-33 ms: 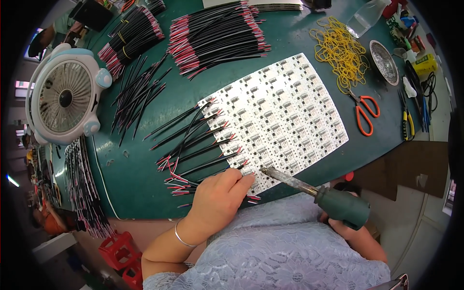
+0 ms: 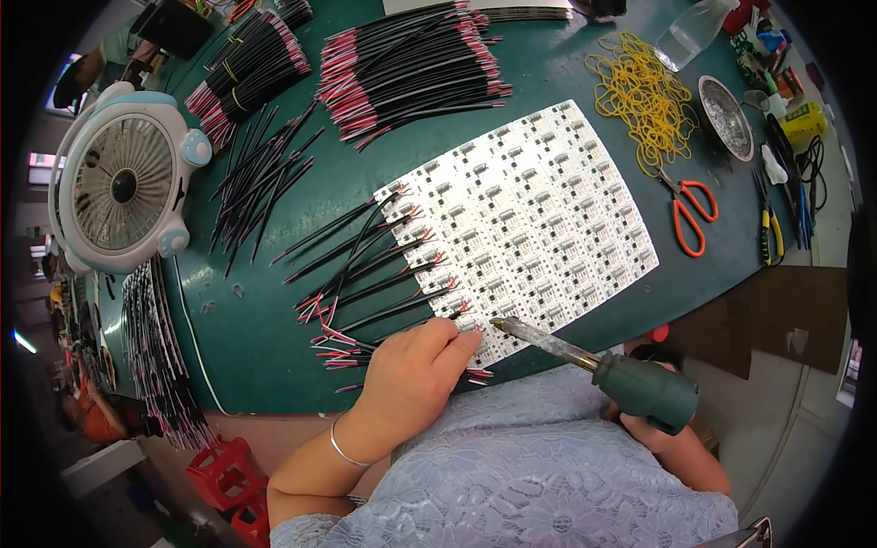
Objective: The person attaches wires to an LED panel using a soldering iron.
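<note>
I have my right hand wrapped around the green grip of the soldering iron, its tip at the near edge of the white board panel. My left hand is curled, fingertips pressing a black-and-red wire down at that same near corner. Beyond the panel lie wire bundles; right of it, orange scissors and yellow rubber bands; left of it, a small fan on the green surface.

Green-handled soldering iron over white board
</note>
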`<state>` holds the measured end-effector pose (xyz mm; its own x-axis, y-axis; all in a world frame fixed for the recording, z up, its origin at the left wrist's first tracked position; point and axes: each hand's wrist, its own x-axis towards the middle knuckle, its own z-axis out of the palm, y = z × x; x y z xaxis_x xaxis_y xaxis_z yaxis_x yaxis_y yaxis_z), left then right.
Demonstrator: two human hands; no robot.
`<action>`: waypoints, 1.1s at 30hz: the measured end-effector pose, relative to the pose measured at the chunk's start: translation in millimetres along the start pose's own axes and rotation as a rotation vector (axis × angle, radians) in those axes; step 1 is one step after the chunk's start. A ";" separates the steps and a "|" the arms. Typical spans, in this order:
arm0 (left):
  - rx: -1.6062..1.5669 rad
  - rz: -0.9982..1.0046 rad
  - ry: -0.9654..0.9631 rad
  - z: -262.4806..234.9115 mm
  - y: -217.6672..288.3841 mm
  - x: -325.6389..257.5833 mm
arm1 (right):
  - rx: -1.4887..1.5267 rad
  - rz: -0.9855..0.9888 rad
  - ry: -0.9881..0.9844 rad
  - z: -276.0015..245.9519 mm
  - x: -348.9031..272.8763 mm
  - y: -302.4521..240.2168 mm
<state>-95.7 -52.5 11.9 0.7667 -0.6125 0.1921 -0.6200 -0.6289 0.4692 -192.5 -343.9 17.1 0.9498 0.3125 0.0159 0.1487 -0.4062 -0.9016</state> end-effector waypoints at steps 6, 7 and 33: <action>-0.010 -0.001 -0.032 0.0 0.4 -0.6 | -0.109 0.011 -0.015 -1.2 4.8 -6.7; -0.007 0.003 -0.035 0.3 0.6 -0.7 | -0.139 -0.033 -0.009 -1.2 6.3 -5.6; -0.096 -0.049 0.006 1.7 -3.6 0.5 | -0.042 -0.007 0.076 4.3 -2.6 -0.2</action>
<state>-93.4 -51.3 8.9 0.7972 -0.5789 0.1715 -0.5627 -0.6093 0.5586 -196.2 -341.0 15.4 0.9666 0.2500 0.0566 0.1656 -0.4407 -0.8823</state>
